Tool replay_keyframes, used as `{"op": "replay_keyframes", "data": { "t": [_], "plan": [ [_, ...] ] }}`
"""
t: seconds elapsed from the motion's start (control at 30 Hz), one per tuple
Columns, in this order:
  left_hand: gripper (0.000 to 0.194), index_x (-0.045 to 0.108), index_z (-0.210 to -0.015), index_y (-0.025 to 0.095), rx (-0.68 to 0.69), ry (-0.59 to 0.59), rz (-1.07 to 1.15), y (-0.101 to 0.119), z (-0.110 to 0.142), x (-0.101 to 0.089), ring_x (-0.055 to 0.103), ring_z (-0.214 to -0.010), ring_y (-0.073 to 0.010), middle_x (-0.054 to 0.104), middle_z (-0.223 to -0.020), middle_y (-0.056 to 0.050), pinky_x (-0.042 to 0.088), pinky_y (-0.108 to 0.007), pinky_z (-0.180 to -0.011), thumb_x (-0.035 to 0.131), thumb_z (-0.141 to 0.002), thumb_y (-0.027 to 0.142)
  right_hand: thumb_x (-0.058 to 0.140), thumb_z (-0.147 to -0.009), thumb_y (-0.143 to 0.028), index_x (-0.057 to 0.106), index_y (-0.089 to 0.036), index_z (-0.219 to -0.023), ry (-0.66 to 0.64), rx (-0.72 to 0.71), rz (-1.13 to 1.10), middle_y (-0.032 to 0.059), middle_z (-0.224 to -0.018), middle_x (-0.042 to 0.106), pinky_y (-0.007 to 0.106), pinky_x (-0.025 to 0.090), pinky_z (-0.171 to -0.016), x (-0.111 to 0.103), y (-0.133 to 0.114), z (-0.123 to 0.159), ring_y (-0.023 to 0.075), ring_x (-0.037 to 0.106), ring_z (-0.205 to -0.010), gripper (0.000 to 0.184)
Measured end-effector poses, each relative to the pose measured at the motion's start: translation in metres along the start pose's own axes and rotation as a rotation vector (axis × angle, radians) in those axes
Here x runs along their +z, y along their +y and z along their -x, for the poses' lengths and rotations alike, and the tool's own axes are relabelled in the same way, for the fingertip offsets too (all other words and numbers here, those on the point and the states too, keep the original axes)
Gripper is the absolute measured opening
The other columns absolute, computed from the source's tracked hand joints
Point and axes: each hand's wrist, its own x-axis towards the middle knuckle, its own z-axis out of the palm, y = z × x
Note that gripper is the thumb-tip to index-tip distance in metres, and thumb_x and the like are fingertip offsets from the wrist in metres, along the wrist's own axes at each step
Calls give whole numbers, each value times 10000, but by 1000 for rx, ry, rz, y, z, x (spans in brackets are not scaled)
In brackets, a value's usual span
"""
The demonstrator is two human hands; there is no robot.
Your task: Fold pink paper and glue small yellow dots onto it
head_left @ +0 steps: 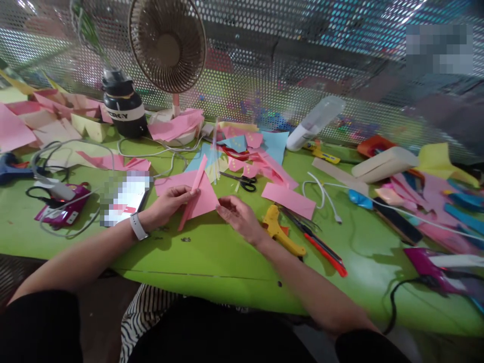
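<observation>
Over the green table, my left hand [176,201] pinches a sheet of pink paper [206,199] along a folded strip that runs diagonally across its left side. The fingertips of my right hand [238,214] are closed on the lower right corner of the same sheet. Beyond it lie black-handled scissors [247,183] and another flat pink sheet [170,181]. To the right of my right hand is a yellow glue gun [282,232]. A cut pink rectangle [289,199] rests just behind that.
A phone [130,199] lies by my left wrist. A red utility knife [325,254] and white cable [323,194] are at right. Behind stand a fan [168,50] and a dark jar [124,108]. Paper scraps and a magenta power strip [68,206] fill the left.
</observation>
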Motion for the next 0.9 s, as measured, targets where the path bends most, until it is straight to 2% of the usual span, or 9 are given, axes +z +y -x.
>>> {"op": "replay_keyframes", "data": {
  "t": [0.13, 0.23, 0.37, 0.47, 0.53, 0.67, 0.9],
  "plan": [
    [273, 710, -754, 165, -55, -16, 91, -2, 4, 2, 533, -624, -73, 649, -732, 12, 420, -190, -566, 814, -726, 416, 750, -723, -561, 619, -223, -787, -24, 129, -193, -55, -537, 543, 245, 406, -455, 6, 4, -3, 99, 469, -450, 368],
    [231, 727, -749, 168, -85, -90, 88, -2, 7, 4, 574, -644, -71, 671, -740, 11, 478, -197, -640, 825, -730, 376, 769, -703, -543, 613, -222, -713, 38, 133, -254, -68, -506, 521, 231, 362, -438, 2, 0, -3, 82, 428, -428, 358],
    [230, 752, -777, 182, -100, -112, 46, -5, 12, 8, 614, -643, -81, 707, -754, -1, 517, -208, -647, 824, -728, 395, 792, -706, -489, 647, -207, -747, 79, 49, -286, -54, -594, 580, 214, 358, -464, -1, -2, -1, 74, 470, -497, 321],
    [251, 771, -808, 180, -81, -124, 3, -7, 15, 10, 636, -657, -82, 734, -772, -15, 536, -199, -666, 821, -732, 414, 828, -670, -439, 662, -196, -826, 25, 121, -337, -41, -646, 639, 202, 354, -434, 1, -2, 0, 79, 530, -500, 333],
    [268, 780, -840, 174, -88, -140, -7, -7, 15, 10, 647, -654, -85, 748, -789, -27, 546, -198, -664, 822, -730, 415, 841, -648, -422, 659, -180, -810, 15, 156, -355, -30, -647, 662, 193, 355, -409, 3, -1, 0, 84, 561, -488, 344],
    [284, 785, -898, 174, -110, -167, 20, -5, 14, 8, 672, -662, -101, 760, -801, -33, 569, -204, -657, 834, -723, 391, 862, -619, -378, 649, -160, -760, 43, 129, -375, -26, -618, 671, 168, 380, -404, 3, -2, -2, 81, 601, -491, 335],
    [312, 789, -909, 182, -107, -135, 14, -1, 11, 5, 653, -601, -92, 749, -775, -23, 583, -204, -596, 860, -683, 385, 848, -651, -351, 671, -141, -857, -80, 184, -429, -3, -580, 686, 177, 380, -380, 1, -5, -1, 96, 619, -458, 344]
  ]
}}
